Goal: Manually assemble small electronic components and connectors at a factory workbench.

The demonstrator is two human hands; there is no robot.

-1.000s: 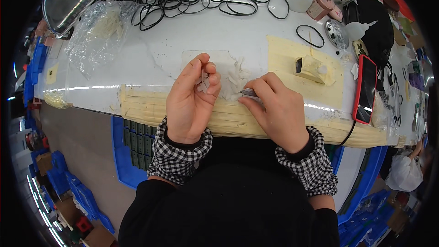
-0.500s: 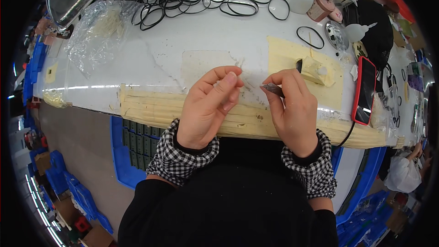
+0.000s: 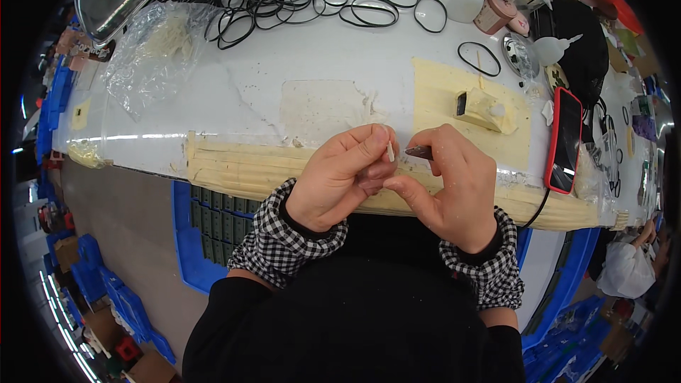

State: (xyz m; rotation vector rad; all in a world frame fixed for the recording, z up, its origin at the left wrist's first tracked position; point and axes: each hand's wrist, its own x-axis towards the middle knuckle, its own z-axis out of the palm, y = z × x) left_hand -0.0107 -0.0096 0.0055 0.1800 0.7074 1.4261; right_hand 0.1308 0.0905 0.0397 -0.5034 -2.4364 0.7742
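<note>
Step, by my judgement: dark blade (image 3: 418, 152) work on a pale sliver (image 3: 390, 152) | left hand (image 3: 339, 176): thumb and finger pinching sliver, near taped table edge (image 3: 248, 164) | right hand (image 3: 464, 188): curled fingers holding blade, thumb apart | next move calls for: steady pinch, careful blade.

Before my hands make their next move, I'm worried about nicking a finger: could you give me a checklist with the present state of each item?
1. Dark thin blade held in the right hand: ok.
2. Small whitish piece held at the fingertips of the left hand: ok.
3. Gap visible between blade and left fingers: ok, though narrow.
4. Sharp edge turned away from the left hand: cannot tell, too small to make out.
5. Red-cased phone apart from the right hand: ok.
6. Worktop free of loose bits: not ok, whitish scraps lie beyond the hands.
</note>
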